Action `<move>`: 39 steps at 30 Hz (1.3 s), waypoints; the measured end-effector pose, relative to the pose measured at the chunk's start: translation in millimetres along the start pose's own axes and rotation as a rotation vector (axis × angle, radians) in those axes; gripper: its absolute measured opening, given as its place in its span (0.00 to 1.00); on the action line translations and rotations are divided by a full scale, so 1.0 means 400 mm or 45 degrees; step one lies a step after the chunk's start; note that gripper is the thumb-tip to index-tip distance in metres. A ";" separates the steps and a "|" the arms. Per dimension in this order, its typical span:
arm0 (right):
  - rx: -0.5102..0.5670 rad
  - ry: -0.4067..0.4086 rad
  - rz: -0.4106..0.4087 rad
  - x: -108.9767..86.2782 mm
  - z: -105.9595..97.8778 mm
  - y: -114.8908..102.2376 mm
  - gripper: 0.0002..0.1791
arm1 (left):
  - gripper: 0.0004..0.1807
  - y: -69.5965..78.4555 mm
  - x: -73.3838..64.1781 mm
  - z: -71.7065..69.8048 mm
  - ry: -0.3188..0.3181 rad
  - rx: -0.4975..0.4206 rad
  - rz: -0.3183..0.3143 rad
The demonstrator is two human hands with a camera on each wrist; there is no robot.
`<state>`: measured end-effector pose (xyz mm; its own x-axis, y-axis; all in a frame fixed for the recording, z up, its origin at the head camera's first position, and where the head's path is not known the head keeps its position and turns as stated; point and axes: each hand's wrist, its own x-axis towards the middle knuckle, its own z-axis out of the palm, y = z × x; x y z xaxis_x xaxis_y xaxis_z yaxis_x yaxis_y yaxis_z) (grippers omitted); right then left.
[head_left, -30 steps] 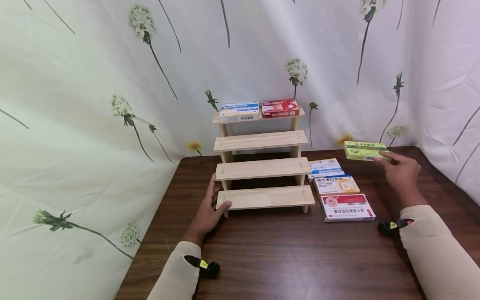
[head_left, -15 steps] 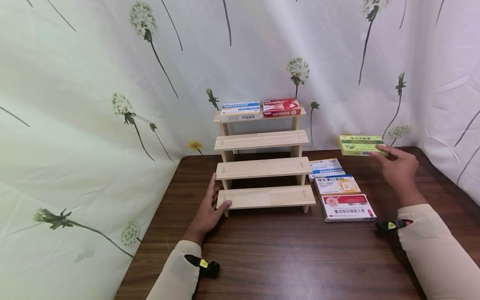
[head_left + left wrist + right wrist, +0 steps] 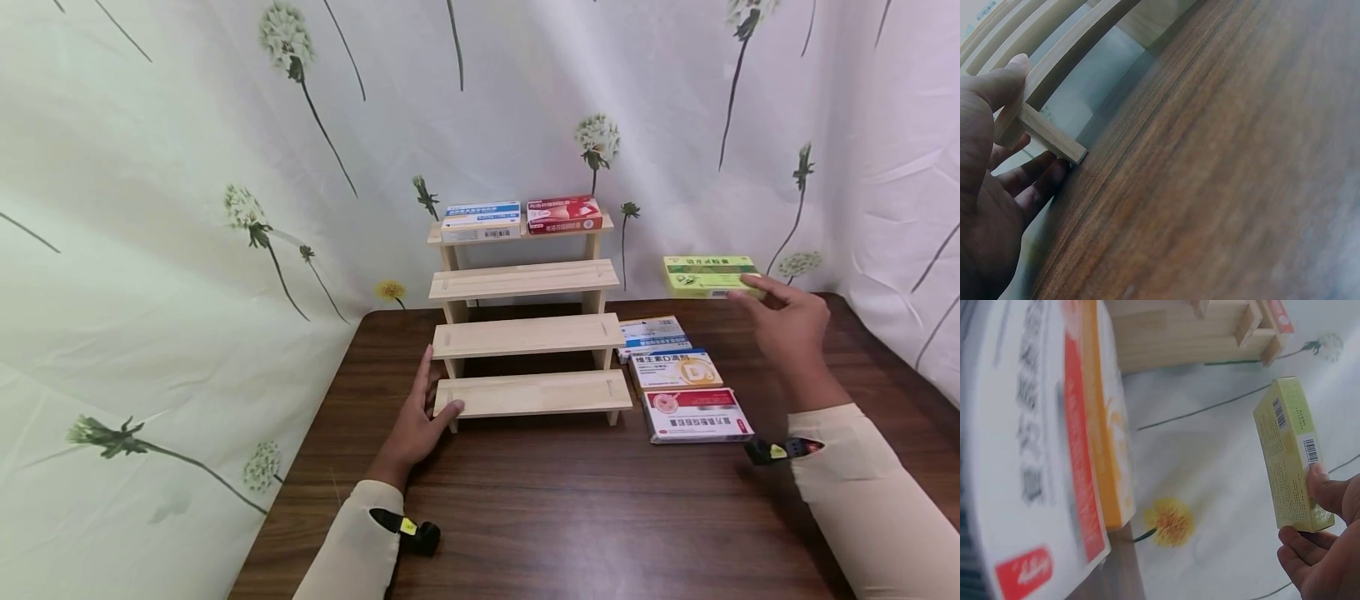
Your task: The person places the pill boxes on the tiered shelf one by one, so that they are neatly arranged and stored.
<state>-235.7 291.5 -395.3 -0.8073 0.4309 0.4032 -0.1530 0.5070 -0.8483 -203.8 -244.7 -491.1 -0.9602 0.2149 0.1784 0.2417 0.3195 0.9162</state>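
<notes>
My right hand (image 3: pixel 791 329) pinches one end of a yellow-green medicine box (image 3: pixel 705 277), held in the air to the right of the stand. In the right wrist view the thumb lies on the box's barcoded side and the fingers sit under it. A four-step wooden display stand (image 3: pixel 528 394) stands on the table. My left hand (image 3: pixel 415 423) grips its lower left end, thumb on top of the lowest shelf, other fingers along the side. On the top shelf lie a blue-and-white medicine box (image 3: pixel 480 221) and a red medicine box (image 3: pixel 564 215), side by side.
Right of the stand, three medicine boxes lie in a column on the brown table (image 3: pixel 540 517): a blue-and-white box (image 3: pixel 654 336), an orange-and-white box (image 3: pixel 673 370) and a red-and-white box (image 3: pixel 697 415). A flower-patterned curtain (image 3: pixel 510 100) hangs behind and beside the table.
My right hand has carried the yellow-green box a little up and left, toward the stand. The left hand and the stand have stayed in place.
</notes>
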 end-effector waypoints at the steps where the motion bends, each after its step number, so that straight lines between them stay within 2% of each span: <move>1: 0.011 -0.001 -0.008 0.000 0.002 -0.005 0.23 | 0.59 0.000 0.000 0.000 0.000 0.004 -0.001; 15: 0.150 0.023 -0.113 -0.023 0.041 -0.086 0.20 | 0.59 0.000 0.000 -0.002 0.002 0.006 -0.008; 22: 0.182 -0.047 -0.120 -0.041 0.063 -0.128 0.21 | 0.59 0.002 -0.003 0.000 0.000 0.008 -0.003; 29: 0.299 -0.133 -0.170 -0.055 0.100 -0.163 0.21 | 0.60 0.003 -0.003 0.000 0.000 -0.007 0.011; 39: 0.345 -0.163 -0.227 -0.076 0.167 -0.208 0.20 | 0.60 0.004 0.000 -0.001 0.000 -0.010 -0.006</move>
<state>-236.4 186.2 -360.1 -0.8168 0.2474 0.5212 -0.4297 0.3420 -0.8357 -203.4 -244.7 -489.7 -0.9613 0.2135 0.1741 0.2362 0.3136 0.9197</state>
